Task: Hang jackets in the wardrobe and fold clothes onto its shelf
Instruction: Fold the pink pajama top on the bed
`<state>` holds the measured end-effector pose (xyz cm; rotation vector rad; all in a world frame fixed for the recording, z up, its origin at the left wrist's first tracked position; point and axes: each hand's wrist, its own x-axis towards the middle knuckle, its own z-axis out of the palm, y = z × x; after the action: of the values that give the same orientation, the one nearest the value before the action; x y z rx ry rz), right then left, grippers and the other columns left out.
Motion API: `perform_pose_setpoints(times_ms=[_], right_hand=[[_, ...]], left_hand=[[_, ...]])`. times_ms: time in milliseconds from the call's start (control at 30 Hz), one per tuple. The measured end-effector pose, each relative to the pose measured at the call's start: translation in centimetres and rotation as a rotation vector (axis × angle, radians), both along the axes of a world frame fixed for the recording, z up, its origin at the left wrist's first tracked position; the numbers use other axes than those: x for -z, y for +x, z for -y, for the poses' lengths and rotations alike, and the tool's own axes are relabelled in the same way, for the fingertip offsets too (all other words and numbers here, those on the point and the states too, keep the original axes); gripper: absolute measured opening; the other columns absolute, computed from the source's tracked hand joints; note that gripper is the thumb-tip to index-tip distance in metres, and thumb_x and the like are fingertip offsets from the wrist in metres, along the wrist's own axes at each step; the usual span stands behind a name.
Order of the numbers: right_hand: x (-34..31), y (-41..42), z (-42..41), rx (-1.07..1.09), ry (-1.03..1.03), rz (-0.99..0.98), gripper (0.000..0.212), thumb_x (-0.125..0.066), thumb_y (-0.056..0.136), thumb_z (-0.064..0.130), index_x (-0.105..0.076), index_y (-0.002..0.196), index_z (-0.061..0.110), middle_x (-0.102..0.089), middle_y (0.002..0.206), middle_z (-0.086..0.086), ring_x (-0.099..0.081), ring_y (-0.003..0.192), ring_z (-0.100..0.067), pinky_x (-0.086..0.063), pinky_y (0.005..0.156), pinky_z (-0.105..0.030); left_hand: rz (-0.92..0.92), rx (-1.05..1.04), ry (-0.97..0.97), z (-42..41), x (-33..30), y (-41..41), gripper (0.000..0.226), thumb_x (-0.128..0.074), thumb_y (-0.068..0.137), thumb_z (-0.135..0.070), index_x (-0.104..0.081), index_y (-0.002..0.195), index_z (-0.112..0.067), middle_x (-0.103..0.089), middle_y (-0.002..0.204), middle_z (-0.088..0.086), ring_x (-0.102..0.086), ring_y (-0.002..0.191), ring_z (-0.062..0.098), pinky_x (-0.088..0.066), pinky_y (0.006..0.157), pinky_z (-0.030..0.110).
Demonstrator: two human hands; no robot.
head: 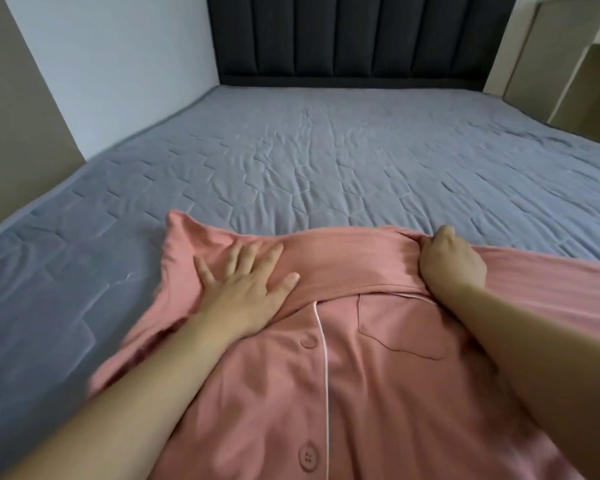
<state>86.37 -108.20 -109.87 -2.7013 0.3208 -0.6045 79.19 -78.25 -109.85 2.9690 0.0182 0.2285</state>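
A pink button-up pyjama shirt with white piping, a chest pocket and pink buttons lies front-up on the bed at the near edge. My left hand presses flat with spread fingers on the shirt's left shoulder, near the folded left sleeve. My right hand grips a fold of fabric at the shirt's right shoulder, fingers curled round it. The right sleeve stretches off to the right.
The shirt lies on a bed with a grey-blue quilted cover. A dark padded headboard stands at the far end. A pale wall runs along the left, and a cream shelf unit stands at the far right.
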Motion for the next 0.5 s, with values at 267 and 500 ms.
perform_pose_setpoints(times_ms=[267,500], right_hand=[[-3.4,-3.0,3.0,-0.238,0.035,-0.142,0.079,-0.060,0.082,0.058,-0.030,0.139,0.013,-0.036,0.135,-0.017,-0.037,0.127,-0.039,-0.031,0.105,-0.047],[-2.7,-9.8,18.7,0.080,-0.082,-0.394,0.089,-0.030,0.081,0.076,-0.018,0.150,0.020,-0.018,0.155,-0.013,-0.015,0.142,-0.033,-0.007,0.114,-0.055]], left_hand=[[-0.150,0.055,-0.105,7.0,-3.9,0.4,0.081,-0.014,0.070,-0.083,-0.003,0.145,-0.055,0.014,0.160,-0.016,0.018,0.147,0.018,0.010,0.107,0.071],[-0.365,-0.053,0.049,16.8,-6.4,-0.3,0.075,-0.036,0.087,-0.048,0.003,0.151,-0.043,0.012,0.162,-0.008,0.013,0.148,0.024,0.008,0.106,0.073]])
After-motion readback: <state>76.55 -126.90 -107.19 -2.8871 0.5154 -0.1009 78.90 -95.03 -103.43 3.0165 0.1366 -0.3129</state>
